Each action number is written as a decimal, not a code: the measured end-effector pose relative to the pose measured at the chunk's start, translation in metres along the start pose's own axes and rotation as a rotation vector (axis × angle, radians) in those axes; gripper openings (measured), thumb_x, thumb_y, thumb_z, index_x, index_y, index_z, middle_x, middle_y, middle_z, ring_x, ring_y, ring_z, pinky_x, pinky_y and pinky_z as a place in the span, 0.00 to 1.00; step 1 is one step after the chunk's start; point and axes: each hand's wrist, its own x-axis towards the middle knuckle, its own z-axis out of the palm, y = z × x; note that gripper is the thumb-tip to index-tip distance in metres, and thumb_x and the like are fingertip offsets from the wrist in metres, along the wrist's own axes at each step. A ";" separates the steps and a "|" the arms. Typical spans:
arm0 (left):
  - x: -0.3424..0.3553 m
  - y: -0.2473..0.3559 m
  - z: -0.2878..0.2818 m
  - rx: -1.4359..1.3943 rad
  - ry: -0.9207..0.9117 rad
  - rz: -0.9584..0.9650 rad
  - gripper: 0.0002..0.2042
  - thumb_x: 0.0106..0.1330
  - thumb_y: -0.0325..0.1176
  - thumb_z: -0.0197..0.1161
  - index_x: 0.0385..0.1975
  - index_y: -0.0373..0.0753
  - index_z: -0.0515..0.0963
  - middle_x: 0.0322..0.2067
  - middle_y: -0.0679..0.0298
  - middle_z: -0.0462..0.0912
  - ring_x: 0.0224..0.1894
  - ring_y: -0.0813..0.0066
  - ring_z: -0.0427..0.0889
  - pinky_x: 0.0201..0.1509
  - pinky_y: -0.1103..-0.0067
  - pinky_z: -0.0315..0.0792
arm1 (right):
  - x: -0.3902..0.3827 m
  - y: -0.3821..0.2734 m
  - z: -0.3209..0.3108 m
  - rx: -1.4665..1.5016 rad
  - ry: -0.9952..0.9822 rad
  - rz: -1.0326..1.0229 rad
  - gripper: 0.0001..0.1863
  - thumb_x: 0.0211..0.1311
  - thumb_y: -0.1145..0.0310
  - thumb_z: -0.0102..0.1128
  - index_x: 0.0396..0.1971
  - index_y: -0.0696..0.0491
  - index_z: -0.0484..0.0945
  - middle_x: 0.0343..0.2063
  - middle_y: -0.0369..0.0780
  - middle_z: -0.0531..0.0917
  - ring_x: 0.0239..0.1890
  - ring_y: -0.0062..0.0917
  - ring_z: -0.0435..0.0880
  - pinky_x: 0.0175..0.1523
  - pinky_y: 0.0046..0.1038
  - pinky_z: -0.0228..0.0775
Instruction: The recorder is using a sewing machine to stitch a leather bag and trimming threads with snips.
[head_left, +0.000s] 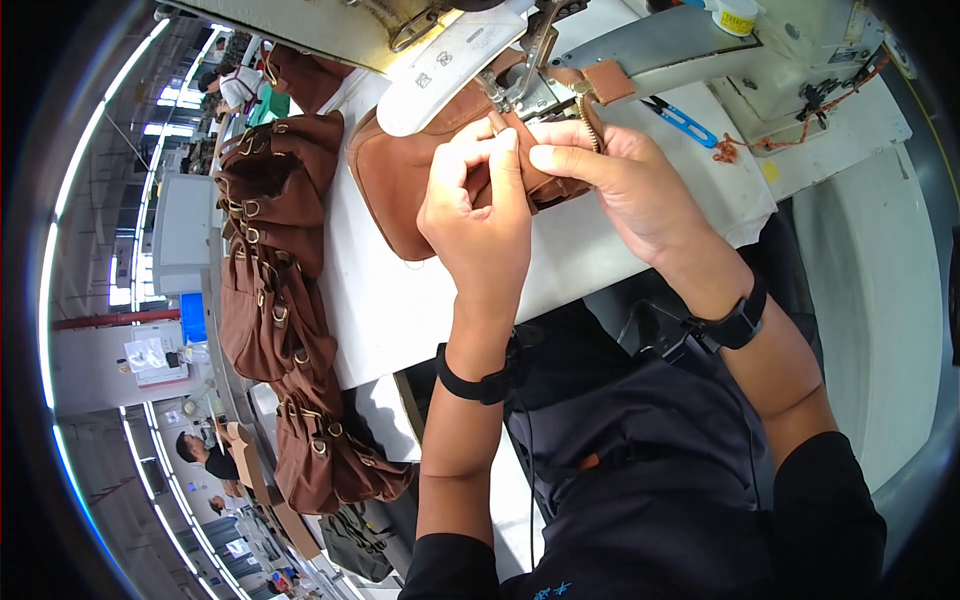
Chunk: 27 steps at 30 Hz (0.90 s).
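Observation:
A brown leather bag piece (390,180) lies on the white worktable (380,320) under the metal head of a sewing machine (525,85). My left hand (475,205) is closed, thumb and fingers pinched on a narrow brown leather strip just below the presser area. My right hand (630,190) is closed on the same brown work beside it, its thumb pressing close to my left fingertips and its fingers partly hidden behind the leather. A zipper edge (590,122) curves up by my right fingers. Blue-handled snips (690,124) lie to the right, near orange thread.
Several brown bags with metal rings (275,300) pile along the table's left side, with a dark green bag (355,540) below. The machine's body (800,90) carries a small white container (735,18). Other people (205,455) work at benches far left.

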 end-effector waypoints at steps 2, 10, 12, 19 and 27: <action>0.002 -0.003 0.002 0.016 0.004 0.020 0.04 0.68 0.22 0.68 0.37 0.29 0.80 0.43 0.55 0.87 0.40 0.76 0.87 0.47 0.80 0.82 | 0.003 -0.001 0.001 -0.005 -0.020 -0.019 0.09 0.67 0.65 0.66 0.37 0.55 0.85 0.33 0.34 0.85 0.37 0.17 0.80 0.49 0.25 0.72; 0.005 -0.011 0.000 0.051 -0.005 0.056 0.05 0.70 0.22 0.65 0.40 0.29 0.78 0.46 0.52 0.87 0.44 0.70 0.88 0.49 0.77 0.82 | 0.003 -0.004 0.006 -0.044 -0.011 -0.071 0.08 0.68 0.68 0.63 0.32 0.56 0.83 0.30 0.33 0.83 0.34 0.15 0.77 0.45 0.24 0.70; 0.005 -0.011 0.000 0.164 -0.023 0.116 0.05 0.70 0.22 0.64 0.41 0.29 0.77 0.47 0.50 0.87 0.44 0.69 0.88 0.49 0.76 0.82 | 0.003 -0.005 0.005 -0.068 -0.013 -0.046 0.08 0.69 0.67 0.65 0.40 0.55 0.86 0.33 0.33 0.86 0.38 0.14 0.81 0.48 0.23 0.72; 0.013 -0.016 0.008 0.057 0.013 0.061 0.05 0.74 0.24 0.62 0.41 0.28 0.77 0.45 0.52 0.86 0.44 0.78 0.84 0.50 0.81 0.79 | 0.010 0.002 0.020 -0.127 0.145 -0.203 0.06 0.66 0.72 0.65 0.31 0.59 0.83 0.24 0.33 0.82 0.27 0.13 0.76 0.35 0.20 0.70; 0.018 -0.007 -0.008 0.144 -0.067 0.038 0.07 0.70 0.25 0.65 0.44 0.30 0.78 0.46 0.50 0.85 0.45 0.63 0.87 0.50 0.73 0.81 | 0.007 -0.006 -0.008 -0.463 0.030 -0.269 0.09 0.66 0.69 0.68 0.39 0.59 0.86 0.29 0.35 0.87 0.34 0.14 0.82 0.43 0.21 0.75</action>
